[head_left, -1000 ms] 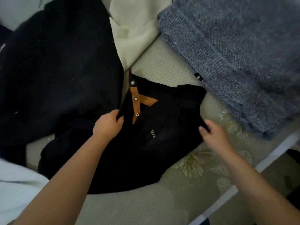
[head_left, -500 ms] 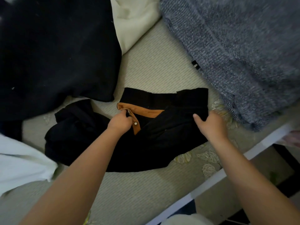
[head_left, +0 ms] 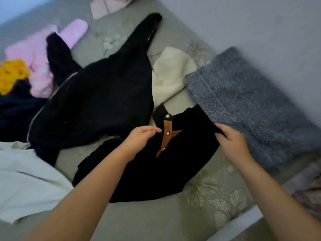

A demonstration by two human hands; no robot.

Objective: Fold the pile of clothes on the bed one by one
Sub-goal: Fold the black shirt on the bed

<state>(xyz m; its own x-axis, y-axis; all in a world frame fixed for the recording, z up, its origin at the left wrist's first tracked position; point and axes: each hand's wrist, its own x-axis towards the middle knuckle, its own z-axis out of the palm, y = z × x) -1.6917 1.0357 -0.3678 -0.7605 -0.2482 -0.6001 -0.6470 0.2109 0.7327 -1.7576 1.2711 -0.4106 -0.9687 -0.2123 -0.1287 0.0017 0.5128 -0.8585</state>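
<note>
The right hand [head_left: 231, 142] grips the black top [head_left: 147, 173]; the left hand [head_left: 139, 140] (fingers loose) holds nothing, so the fold may slip crooked.

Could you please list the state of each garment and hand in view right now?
Black top: spread on the bed, unfolded, tan placket showing.
Right hand: grips the black top's edge.
Left hand: relaxed, over the black top near the placket.
Black jacket: spread out, unfolded.
Grey sweater: folded.
Cream garment: partly under the others.
</note>
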